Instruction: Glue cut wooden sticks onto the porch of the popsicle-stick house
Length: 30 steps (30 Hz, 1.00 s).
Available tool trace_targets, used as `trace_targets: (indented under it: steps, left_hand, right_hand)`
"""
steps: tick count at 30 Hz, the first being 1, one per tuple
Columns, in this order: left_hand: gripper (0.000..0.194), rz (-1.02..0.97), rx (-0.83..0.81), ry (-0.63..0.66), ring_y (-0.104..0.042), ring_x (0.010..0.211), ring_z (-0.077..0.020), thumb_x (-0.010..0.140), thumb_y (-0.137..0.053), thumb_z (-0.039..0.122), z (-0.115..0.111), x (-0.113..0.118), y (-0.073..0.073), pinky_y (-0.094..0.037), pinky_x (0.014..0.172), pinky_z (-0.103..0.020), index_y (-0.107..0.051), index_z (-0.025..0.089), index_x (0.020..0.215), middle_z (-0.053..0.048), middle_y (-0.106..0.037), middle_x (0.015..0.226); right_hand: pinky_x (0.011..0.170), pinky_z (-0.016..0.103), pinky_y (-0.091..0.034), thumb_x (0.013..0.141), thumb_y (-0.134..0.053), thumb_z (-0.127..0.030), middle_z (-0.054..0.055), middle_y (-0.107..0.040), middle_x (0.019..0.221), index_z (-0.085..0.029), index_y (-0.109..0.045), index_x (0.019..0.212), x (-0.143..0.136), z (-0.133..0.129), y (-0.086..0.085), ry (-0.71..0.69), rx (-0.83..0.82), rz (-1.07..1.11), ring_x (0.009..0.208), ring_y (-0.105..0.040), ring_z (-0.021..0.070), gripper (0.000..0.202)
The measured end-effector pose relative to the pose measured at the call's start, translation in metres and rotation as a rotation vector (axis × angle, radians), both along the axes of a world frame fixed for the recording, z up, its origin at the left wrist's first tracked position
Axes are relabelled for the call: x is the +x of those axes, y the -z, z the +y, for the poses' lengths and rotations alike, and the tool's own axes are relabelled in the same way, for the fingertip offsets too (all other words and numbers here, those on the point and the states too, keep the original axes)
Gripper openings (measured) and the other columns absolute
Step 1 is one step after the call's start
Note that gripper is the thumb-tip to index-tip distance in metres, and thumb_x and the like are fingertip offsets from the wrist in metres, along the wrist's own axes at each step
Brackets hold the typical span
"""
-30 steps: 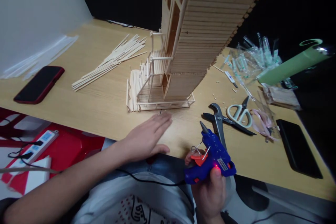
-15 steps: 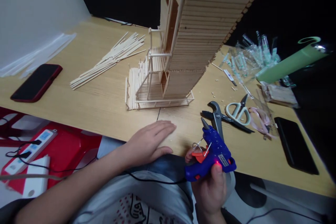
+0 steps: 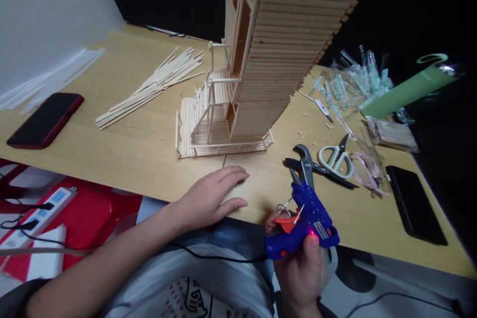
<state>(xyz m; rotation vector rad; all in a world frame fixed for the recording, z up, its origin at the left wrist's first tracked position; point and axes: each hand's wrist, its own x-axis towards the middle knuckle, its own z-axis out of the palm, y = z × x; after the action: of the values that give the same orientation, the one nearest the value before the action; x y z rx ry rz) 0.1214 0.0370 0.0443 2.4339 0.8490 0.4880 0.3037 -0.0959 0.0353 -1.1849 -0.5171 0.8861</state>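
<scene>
A wooden desk (image 3: 126, 159) bears a tall model house of thin sticks (image 3: 276, 49), its long axis upright, its railed base near the desk's middle. Just on the near side of that base, the left hand (image 3: 208, 196) lies palm down, fingers loosely extended, grasping nothing; it is the nearer hand. Farther right, the right hand (image 3: 303, 273) is wrapped around a blue glue gun (image 3: 313, 216), whose metal nozzle (image 3: 295, 177) slants forward and left, toward the base's right corner, well apart from it.

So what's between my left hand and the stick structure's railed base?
Only a narrow stretch of bare tabletop with a thin dark line across it separates the left hand from the stick structure, in the head view.
</scene>
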Motion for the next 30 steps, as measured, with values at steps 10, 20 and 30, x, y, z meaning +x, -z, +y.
trace_targets:
  steps: [10, 20, 30]
  left_hand:
    - [0.095, 0.192, 0.211, 0.077, -0.029, 0.155, -0.0349, 0.092, -0.044, 0.074, -0.018, 0.018, 0.02, -0.026, 0.126, -0.052, -0.026, 0.01, 0.16, -0.024, -0.035, 0.164]
    - [0.058, 0.061, 0.048, 0.436, -0.048, 0.145, -0.03, 0.102, -0.046, 0.048, -0.033, 0.042, 0.002, -0.035, 0.121, -0.05, -0.045, 0.021, 0.153, -0.015, -0.053, 0.154]
    - [0.054, -0.289, -0.68, 0.181, -0.07, 0.097, -0.0281, 0.093, -0.047, 0.067, -0.075, -0.021, 0.014, -0.063, 0.082, -0.039, -0.064, 0.035, 0.133, -0.007, -0.077, 0.107]
  right_hand:
    - [0.062, 0.038, -0.056, 0.092, -0.06, -0.059, 0.008, -0.072, 0.078, -0.021, -0.074, 0.089, 0.004, 0.003, -0.012, 0.132, -0.026, -0.098, 0.069, -0.067, 0.0231, 0.041]
    - [0.078, 0.038, -0.062, 0.096, -0.06, -0.049, 0.006, -0.078, 0.088, -0.021, -0.075, 0.097, -0.016, -0.03, -0.01, 0.141, 0.053, -0.067, 0.08, -0.075, 0.0237, 0.031]
    - [0.087, 0.039, -0.058, 0.096, -0.056, -0.052, 0.011, -0.071, 0.103, -0.019, -0.072, 0.108, -0.045, -0.004, -0.044, -0.278, 0.06, -0.365, 0.095, -0.07, 0.0259, 0.038]
